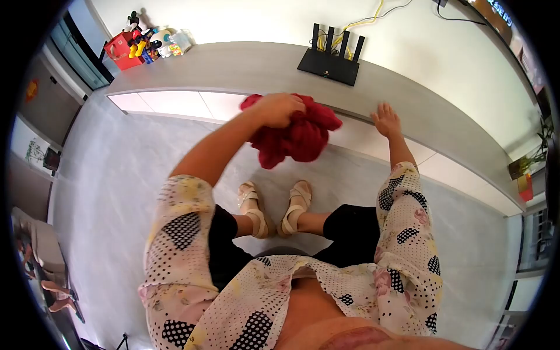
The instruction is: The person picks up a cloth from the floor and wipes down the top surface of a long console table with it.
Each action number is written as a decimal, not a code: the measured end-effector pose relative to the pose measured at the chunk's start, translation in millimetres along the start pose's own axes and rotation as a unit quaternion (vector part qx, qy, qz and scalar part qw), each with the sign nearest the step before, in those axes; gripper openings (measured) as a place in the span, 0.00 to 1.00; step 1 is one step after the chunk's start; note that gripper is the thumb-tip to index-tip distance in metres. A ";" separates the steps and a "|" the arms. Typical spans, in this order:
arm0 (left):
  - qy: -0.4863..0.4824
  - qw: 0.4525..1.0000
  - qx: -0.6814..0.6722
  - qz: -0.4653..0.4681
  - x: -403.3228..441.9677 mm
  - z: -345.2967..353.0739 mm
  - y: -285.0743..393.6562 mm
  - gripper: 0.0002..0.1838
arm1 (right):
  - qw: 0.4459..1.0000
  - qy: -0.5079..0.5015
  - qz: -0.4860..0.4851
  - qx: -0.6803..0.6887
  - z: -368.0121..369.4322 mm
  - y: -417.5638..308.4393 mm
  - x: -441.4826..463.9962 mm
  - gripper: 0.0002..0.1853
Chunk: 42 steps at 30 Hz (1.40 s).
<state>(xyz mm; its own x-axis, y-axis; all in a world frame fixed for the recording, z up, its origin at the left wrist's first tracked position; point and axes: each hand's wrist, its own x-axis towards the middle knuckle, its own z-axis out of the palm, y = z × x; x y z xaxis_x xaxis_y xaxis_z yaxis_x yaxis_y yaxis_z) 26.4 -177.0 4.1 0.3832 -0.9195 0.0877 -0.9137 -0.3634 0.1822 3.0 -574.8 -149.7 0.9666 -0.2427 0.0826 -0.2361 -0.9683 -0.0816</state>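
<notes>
- one thing is looking done: the left hand [283, 109] is having the red cloth [300, 139] in its grip.
- this grip is pressing together on a gathered part of the red cloth; where the fingertips are meeting, i cannot tell, because the folds are covering them.
- the red cloth is hanging in a loose bunch at the front edge of the surface [245, 64], over the floor [128, 157] in this view; whether it is touching the edge, i cannot tell.
- as my judgement, the handling is looking unfinished: the red cloth is not lying flat, not being folded and not resting on the surface.
- the right hand [386, 121] is holding nothing; its fingers are spreading near the front edge, and contact i cannot tell.
- counting: one red cloth and two hands, only one of them carrying.
- one black router [328, 69] is standing on the surface, with four antennas [344, 45] pointing up.
- one red box [121, 53] is standing at the far left end; beside it several toy figures [139, 44] are crowding, too close for a sure count.
- two sandals [296, 204] are standing on the floor.
</notes>
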 end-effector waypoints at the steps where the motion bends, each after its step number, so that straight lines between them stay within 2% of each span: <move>1: 0.021 1.000 -0.011 -0.002 -11.1 -12.0 -10.8 0.23 | 1.000 0.001 0.005 0.003 0.3 1.8 0.1 0.36; 5: 0.106 0.989 0.047 -0.088 -51.8 -40.7 -60.7 0.25 | 1.000 -0.005 0.018 0.003 0.8 4.3 -3.5 0.36; 7: 0.157 0.970 0.056 -0.179 -61.0 -45.6 -91.1 0.25 | 1.000 -0.004 0.014 -0.007 3.9 5.3 -0.3 0.38; 9: 0.217 0.940 0.069 -0.253 -63.6 -32.7 -134.1 0.24 | 1.000 -0.011 0.006 -0.028 7.6 5.0 -4.2 0.39; 11: 0.285 0.897 0.014 -0.338 -63.0 -17.6 -170.3 0.26 | 0.998 -0.019 -0.010 -0.061 4.7 -3.8 -15.7 0.41; 12: 0.299 0.881 0.009 -0.366 -62.6 -4.3 -200.1 0.28 | 0.998 -0.032 -0.015 -0.053 2.1 -8.2 -22.8 0.43; 13: 0.293 0.862 -0.012 -0.414 -59.3 -6.9 -204.4 0.28 | 0.998 -0.030 -0.026 -0.056 2.8 -8.6 -26.7 0.44; 15: 0.322 0.837 0.029 -0.442 -49.7 -5.1 -216.6 0.27 | 0.997 -0.024 -0.052 -0.059 6.9 -9.2 -35.9 0.45; 18: 0.360 0.850 0.076 -0.377 -33.2 2.9 -249.1 0.26 | 0.995 -0.023 -0.087 -0.050 -7.1 -18.1 -53.7 0.46; 20: 0.326 0.860 0.078 -0.384 -13.6 11.2 -252.5 0.26 | 0.993 -0.039 -0.100 -0.040 -29.9 -29.7 -65.7 0.45; 21: 0.307 0.866 0.081 -0.386 -4.2 16.1 -253.0 0.26 | 0.993 -0.046 -0.105 -0.031 -34.2 -34.5 -72.9 0.45; 22: 0.250 0.888 0.028 -0.385 2.3 20.7 -253.4 0.29 | 0.993 -0.027 -0.115 -0.015 -27.7 -36.6 -80.5 0.43; 24: 0.144 0.900 0.026 -0.411 15.4 26.4 -251.2 0.33 | 0.991 0.012 -0.135 0.011 -29.4 -37.2 -88.8 0.39; 25: 0.094 0.901 0.027 -0.422 21.8 25.5 -245.1 0.35 | 0.991 -0.006 -0.125 0.043 -35.8 -39.9 -89.6 0.37; 28: 0.061 0.902 0.033 -0.426 30.4 7.8 -230.6 0.44 | 0.987 -0.031 -0.092 0.131 -49.2 -47.1 -87.3 0.31; 30: 0.052 0.905 0.054 -0.419 42.8 9.9 -236.4 0.44 | 0.982 -0.008 -0.070 0.177 -42.0 -35.8 -81.5 0.28; 31: 0.044 0.905 0.062 -0.419 47.0 12.4 -240.0 0.44 | 0.987 0.027 -0.079 0.135 -37.6 -38.9 -83.1 0.28; 33: 0.028 0.913 0.098 -0.394 56.4 20.7 -245.9 0.41 | 0.990 0.085 -0.096 0.057 -30.7 -51.5 -100.6 0.28; 37: -0.009 0.943 0.151 -0.298 88.5 32.6 -276.5 0.41 | 0.989 0.063 -0.108 0.079 -39.6 -55.6 -112.4 0.29; 38: -0.019 0.944 0.187 -0.270 93.1 33.5 -276.1 0.35 | 0.990 0.055 -0.104 0.080 -40.8 -56.8 -113.0 0.30; 40: -0.070 0.949 0.192 -0.241 89.2 28.3 -271.1 0.32 | 0.993 0.023 -0.081 0.082 -56.6 -67.8 -136.8 0.30; 42: -0.058 0.952 0.198 -0.224 85.1 23.2 -284.6 0.26 | 0.995 0.023 -0.074 0.060 -59.4 -66.4 -132.4 0.31</move>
<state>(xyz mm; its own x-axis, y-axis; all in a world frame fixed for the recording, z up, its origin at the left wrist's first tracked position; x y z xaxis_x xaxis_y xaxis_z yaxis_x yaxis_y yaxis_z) 315.9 -155.4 -63.0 0.7507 -0.6602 -0.0245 -0.6496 -0.7309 -0.2094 -115.2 -481.9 -96.2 0.9836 -0.1038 0.1474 -0.0759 -0.9801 -0.1836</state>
